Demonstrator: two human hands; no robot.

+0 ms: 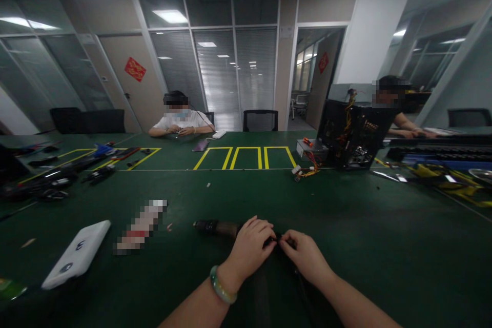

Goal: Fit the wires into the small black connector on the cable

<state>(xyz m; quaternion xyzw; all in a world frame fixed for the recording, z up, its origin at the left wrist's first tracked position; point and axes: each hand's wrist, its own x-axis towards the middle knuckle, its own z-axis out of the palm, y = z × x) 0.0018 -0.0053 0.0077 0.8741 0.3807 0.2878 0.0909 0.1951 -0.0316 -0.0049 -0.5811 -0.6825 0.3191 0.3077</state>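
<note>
A dark, slim electric screwdriver lies across the green table in front of me, its narrow tip towards the left. My left hand is closed over its body, fingers wrapped around the rear part. Close beside it, my right hand pinches a small dark piece at the screwdriver's rear end, apparently the cable's plug. The thumb and fingertips of both hands nearly meet there and cover most of that joint. From under my right hand a black cable runs down towards the table's near edge.
On the left lie a white power bank and a blurred-out flat item. Dark tools crowd the far left. An open black computer case and a metal power supply stand at the back right. Two people sit across the table.
</note>
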